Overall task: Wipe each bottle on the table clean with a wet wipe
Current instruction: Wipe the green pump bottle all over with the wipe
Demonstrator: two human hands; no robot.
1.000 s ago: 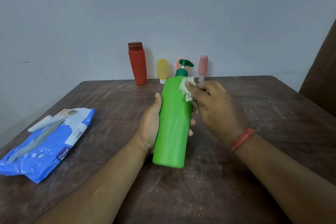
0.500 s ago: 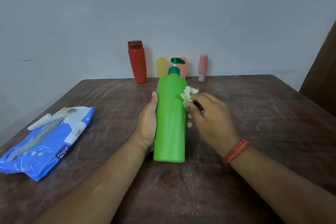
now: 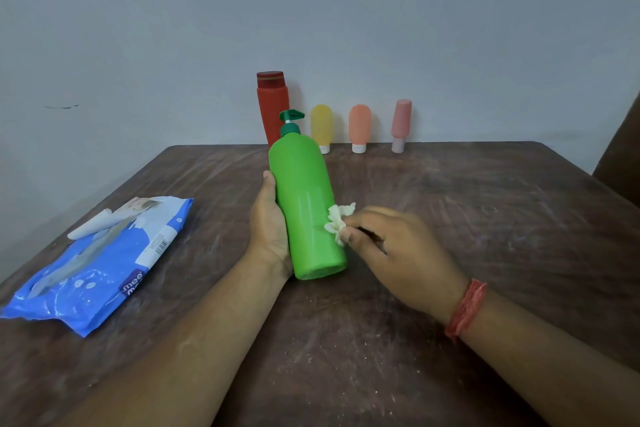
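Note:
A tall green pump bottle [image 3: 304, 204] is held off the table at the centre, tilted with its dark green pump pointing away from me. My left hand [image 3: 268, 225] grips it from the left side, thumb up along its body. My right hand [image 3: 394, 250] pinches a crumpled white wet wipe [image 3: 339, 222] and presses it against the bottle's lower right side. Along the far edge by the wall stand a red bottle [image 3: 272, 104], a yellow tube [image 3: 322, 126], an orange tube [image 3: 360, 126] and a pink bottle [image 3: 401, 123].
A blue pack of wet wipes [image 3: 100, 263] lies at the left on the dark brown table [image 3: 485, 218], its flap peeled open. A brown piece of furniture [image 3: 620, 149] stands past the table's right edge. A grey wall closes the back.
My right hand has drawn the wipe down the bottle's right side, from near the pump shoulder to the lower body. The bottle's top has swung to the left.

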